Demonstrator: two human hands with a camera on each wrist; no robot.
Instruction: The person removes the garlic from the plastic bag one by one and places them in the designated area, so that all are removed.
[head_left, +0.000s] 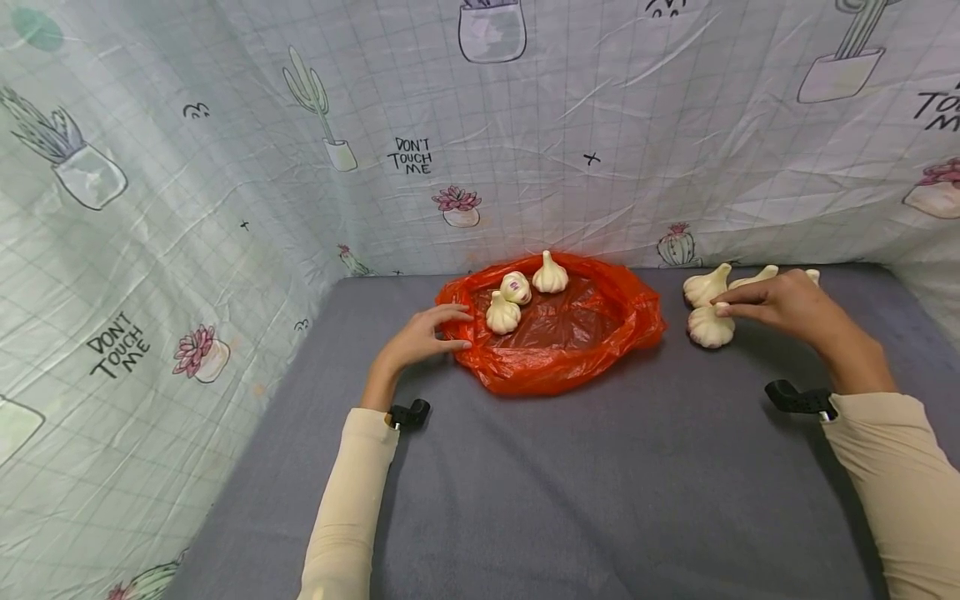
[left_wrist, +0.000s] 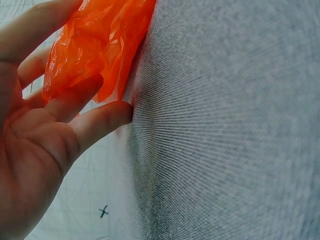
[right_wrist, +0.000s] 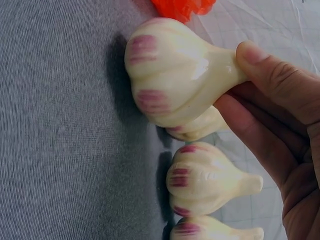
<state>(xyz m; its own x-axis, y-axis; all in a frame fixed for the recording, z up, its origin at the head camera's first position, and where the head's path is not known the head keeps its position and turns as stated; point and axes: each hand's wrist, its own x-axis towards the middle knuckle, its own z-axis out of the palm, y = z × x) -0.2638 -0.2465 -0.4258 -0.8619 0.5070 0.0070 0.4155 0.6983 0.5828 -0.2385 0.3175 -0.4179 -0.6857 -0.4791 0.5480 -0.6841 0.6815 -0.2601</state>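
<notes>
Right of centre in the head view, the right hand (head_left: 798,304) has a garlic bulb (head_left: 711,327) in its grip: thumb and forefinger pinch the stem, and the bulb is roughly upright, base down, close to the grey bench (head_left: 570,500). Whether the base touches the bench cannot be told. Just above it in the frame is a second bulb (head_left: 707,286), with two more partly hidden behind the hand; the right wrist view shows these lower down.

Near the middle lies a red plastic bag (head_left: 510,379), its mouth spread wide. Towards its upper left sit an upright bulb (head_left: 551,275), a tipped bulb (head_left: 516,287) and a lower bulb (head_left: 503,313). The left hand (head_left: 422,335) rests against the bag's left edge, fingers and thumb apart, its grip loose.

A sheet (head_left: 525,108) printed with potted plants hangs across the top and left of the frame.
</notes>
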